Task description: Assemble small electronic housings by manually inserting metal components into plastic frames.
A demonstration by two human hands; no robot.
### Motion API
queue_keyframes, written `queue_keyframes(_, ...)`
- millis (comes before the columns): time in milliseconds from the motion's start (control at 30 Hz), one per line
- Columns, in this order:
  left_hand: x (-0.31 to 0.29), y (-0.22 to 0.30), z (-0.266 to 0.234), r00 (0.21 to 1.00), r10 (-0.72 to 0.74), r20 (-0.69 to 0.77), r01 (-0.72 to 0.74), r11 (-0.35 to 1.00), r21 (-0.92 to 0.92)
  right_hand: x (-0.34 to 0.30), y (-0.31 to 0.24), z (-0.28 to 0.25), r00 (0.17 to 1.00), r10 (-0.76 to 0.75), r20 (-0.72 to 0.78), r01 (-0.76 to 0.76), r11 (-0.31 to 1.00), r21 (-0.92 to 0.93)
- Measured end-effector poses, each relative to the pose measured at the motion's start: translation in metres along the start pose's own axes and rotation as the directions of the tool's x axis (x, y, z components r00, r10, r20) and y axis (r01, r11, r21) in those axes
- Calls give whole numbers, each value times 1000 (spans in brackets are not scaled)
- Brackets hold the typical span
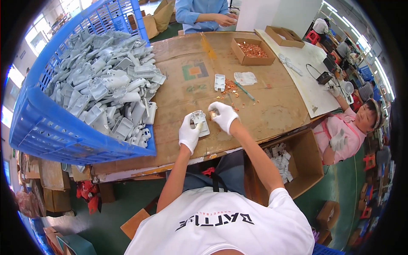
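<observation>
My left hand (189, 135), in a white glove, is closed round a white plastic housing (203, 128) just above the cardboard-covered table. Close to the housing's right side, my gloved right hand (225, 116) has its fingers pinched together. A copper-coloured glint shows at those fingertips, too small to name. Farther back lies another white housing (219, 82), open side up. Loose copper-coloured pieces (230, 87) are heaped beside it, and some are scattered nearer to me. A thin green stick-like tool (245, 90) rests next to the heap, by a flat translucent white piece (245, 78).
A big blue crate (59, 127) full of white plastic parts (108, 80) stands at the left. An open carton (255, 61) of copper pieces sits far right. Below the table's right edge, another carton (308, 159) holds white parts. One person (348, 127) is at the right, another (202, 17) opposite.
</observation>
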State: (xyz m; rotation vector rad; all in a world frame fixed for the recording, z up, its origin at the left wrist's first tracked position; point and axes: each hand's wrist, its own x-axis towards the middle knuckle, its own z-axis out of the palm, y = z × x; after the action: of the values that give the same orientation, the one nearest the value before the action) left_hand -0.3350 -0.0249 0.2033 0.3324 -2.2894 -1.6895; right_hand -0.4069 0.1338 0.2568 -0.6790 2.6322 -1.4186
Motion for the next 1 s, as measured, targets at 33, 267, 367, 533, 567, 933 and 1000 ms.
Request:
queue_keyframes(33,2,-4,1,1000,17,-4,-17,996,-88,-5,-11,7,994,-103,-21,103,995,3)
queue_keyframes(267,-12,9,5,998,-57,17,59,969,-241,-8,-16,33,920,-386,-64,367,908,-204)
queue_keyframes(367,-15,17,-1,999,-3,-40,-2,990,-140,-13,-25,31,926,-374,-46,348,897,-271)
queue_keyframes(533,-19,34,-4,997,25,-75,-32,994,-100,-17,-38,25,949,-313,-33,296,923,-244)
queue_keyframes(567,-20,34,-3,995,36,-91,-42,997,-64,-17,-38,24,960,-277,-32,262,935,-241)
queue_keyframes(933,-26,57,-15,971,238,-19,-233,963,136,-20,-34,14,988,126,-90,-104,971,217)
queue_keyframes(1000,-26,57,-15,970,242,-28,-236,963,131,-24,-33,15,978,210,17,-200,900,388)
